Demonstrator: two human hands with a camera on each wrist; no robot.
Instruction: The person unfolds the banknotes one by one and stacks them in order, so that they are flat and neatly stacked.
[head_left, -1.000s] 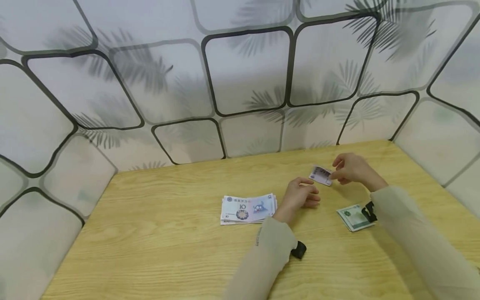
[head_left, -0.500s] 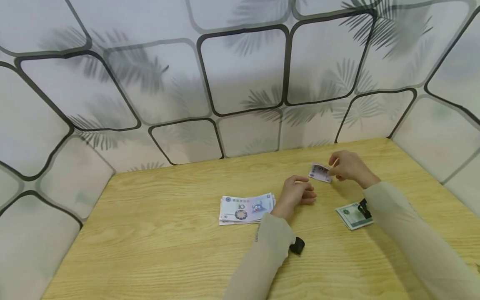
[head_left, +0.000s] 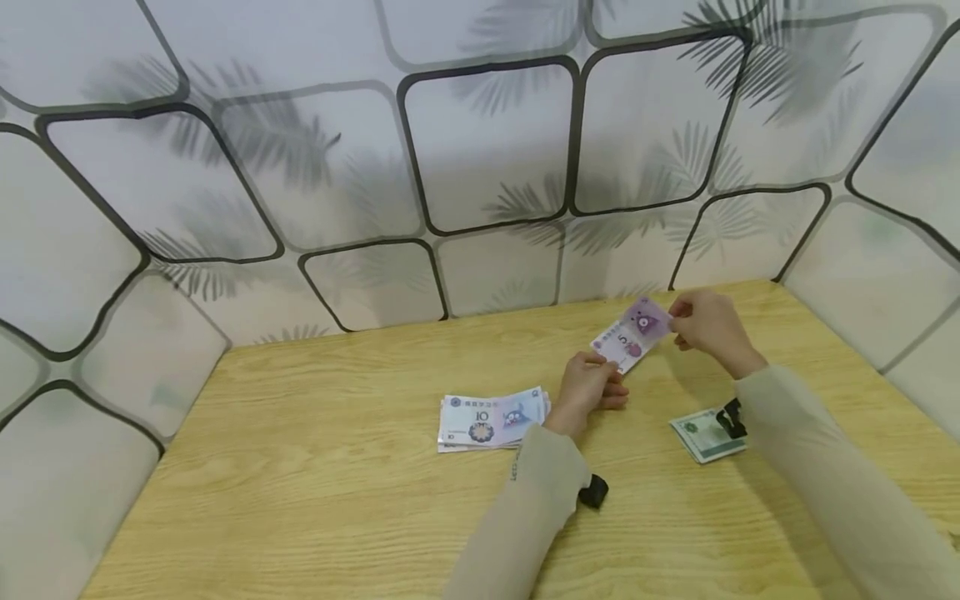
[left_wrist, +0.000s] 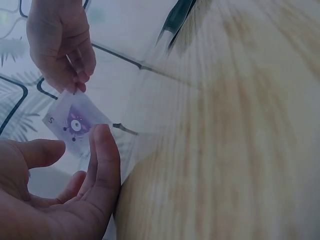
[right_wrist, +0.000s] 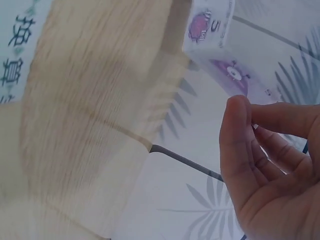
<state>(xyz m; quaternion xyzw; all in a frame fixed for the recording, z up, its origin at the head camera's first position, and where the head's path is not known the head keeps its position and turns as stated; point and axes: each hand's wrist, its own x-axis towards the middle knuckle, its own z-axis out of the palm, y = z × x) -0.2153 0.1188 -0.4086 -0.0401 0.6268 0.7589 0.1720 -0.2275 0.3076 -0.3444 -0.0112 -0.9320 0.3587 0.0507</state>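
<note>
A purple play-money note marked 5 (head_left: 633,335) is pinched at one corner by my right hand (head_left: 708,325). The right wrist view shows the thumb and index finger meeting on the note (right_wrist: 232,75), which bends across its middle. My left hand (head_left: 588,387) is at the note's near end, its wrist close to the table. In the left wrist view the thumb and fingers of the left hand (left_wrist: 65,195) stand apart, with the note (left_wrist: 77,125) beyond them. Whether the left fingertips touch the note, I cannot tell.
A stack of notes marked 10 (head_left: 491,417) lies left of the left forearm. Green notes (head_left: 703,435) lie below the right wrist, partly covered by its black strap. The wood-grain table (head_left: 322,500) meets a patterned curtain (head_left: 495,150) at the back.
The purple note has been lifted and turned by my right hand, and now shows its 5 and cartoon face. The right hand has shifted slightly up and right; the left has stayed nearly still.
</note>
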